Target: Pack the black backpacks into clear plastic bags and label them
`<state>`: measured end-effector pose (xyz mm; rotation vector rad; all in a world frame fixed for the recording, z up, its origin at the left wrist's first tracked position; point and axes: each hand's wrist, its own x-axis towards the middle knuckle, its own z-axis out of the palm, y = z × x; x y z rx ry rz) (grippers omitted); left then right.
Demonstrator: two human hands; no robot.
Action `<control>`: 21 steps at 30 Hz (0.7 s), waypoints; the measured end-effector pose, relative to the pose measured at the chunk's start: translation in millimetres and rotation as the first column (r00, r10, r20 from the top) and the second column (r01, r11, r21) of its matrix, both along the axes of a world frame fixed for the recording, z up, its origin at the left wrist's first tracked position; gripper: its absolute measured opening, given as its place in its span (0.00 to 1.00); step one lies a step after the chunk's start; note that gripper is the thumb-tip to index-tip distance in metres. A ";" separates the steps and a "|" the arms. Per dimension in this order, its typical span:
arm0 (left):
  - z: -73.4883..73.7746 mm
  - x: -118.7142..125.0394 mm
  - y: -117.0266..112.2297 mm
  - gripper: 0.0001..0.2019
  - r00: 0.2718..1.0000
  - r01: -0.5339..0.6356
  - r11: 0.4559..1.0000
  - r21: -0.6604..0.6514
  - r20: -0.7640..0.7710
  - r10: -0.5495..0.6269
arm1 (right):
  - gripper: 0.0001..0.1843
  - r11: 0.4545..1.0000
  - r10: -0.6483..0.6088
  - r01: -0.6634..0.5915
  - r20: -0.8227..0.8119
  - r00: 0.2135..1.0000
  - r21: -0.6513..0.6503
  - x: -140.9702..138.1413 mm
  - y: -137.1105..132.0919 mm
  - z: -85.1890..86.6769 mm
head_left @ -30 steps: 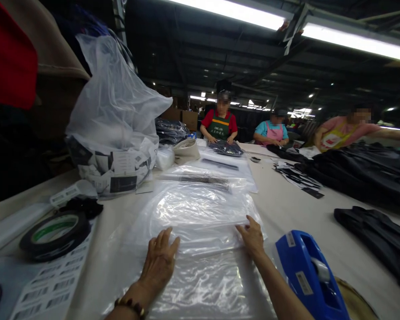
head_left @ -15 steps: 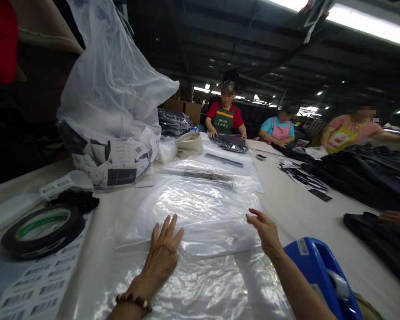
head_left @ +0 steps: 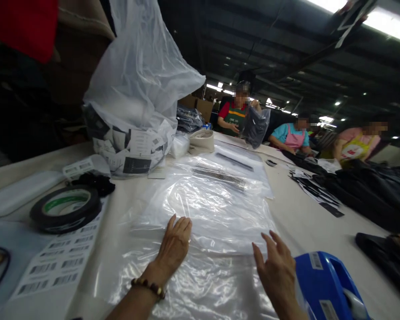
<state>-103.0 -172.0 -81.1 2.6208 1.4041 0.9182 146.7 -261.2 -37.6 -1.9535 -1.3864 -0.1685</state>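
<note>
My left hand (head_left: 175,242) lies flat, fingers stretched out, on a clear plastic bag (head_left: 213,209) spread on the table in front of me. A bead bracelet sits on that wrist. My right hand (head_left: 276,271) hovers open just above the bag's right side, fingers spread, holding nothing. It is right beside a blue tape dispenser (head_left: 326,289) at the lower right. More clear bags (head_left: 233,166) lie stacked beyond the first.
A black tape roll (head_left: 66,209) and barcode label sheets (head_left: 56,264) lie at left. A big plastic sack of tags (head_left: 133,111) stands behind. Dark garments (head_left: 376,191) pile at right. Three other people work at the table's far end, one lifting a bagged garment (head_left: 255,126).
My right hand lifted off the bag and drew back toward me beside the dispenser. My left hand stayed flat. The far worker raised a bagged garment. The view shifted right.
</note>
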 end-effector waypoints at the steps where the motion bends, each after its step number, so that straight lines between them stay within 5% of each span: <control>1: 0.8 1.6 0.6 0.17 1.000 0.008 1.000 0.028 0.026 -0.008 | 0.24 0.992 0.118 -0.125 0.180 0.977 0.029 -19.4 -1.4 -2.7; 4: 4.3 5.9 0.8 0.13 0.996 0.018 0.993 0.114 0.086 -0.028 | 0.31 0.917 0.361 -0.397 0.471 0.805 -0.024 -70.9 5.4 -13.1; 7: 8.3 8.9 -3.5 0.14 0.991 0.005 0.975 0.221 0.131 -0.034 | 0.34 0.912 0.370 -0.407 0.527 0.765 -0.050 -89.8 24.6 -24.9; 12: 13.7 13.7 -16.0 0.11 0.982 0.019 0.948 0.317 0.173 -0.078 | 0.30 0.881 0.438 -0.458 0.564 0.700 -0.116 -50.6 41.2 -50.8; 15: 9.1 15.0 -20.7 0.09 0.995 0.096 0.986 0.135 0.027 -0.100 | 0.27 0.837 0.493 -0.532 0.598 0.632 -0.128 -31.6 32.7 -65.1; 18: -6.5 11.5 -22.4 0.20 0.988 0.100 0.993 -0.061 -0.109 -0.106 | 0.28 0.869 0.437 -0.486 0.598 0.671 -0.090 -34.7 19.3 -68.9; 21: -22.7 5.8 -20.8 0.26 0.978 0.162 0.987 -0.002 -0.132 -0.161 | 0.25 0.933 0.314 -0.358 0.547 0.776 -0.027 -50.8 4.1 -68.6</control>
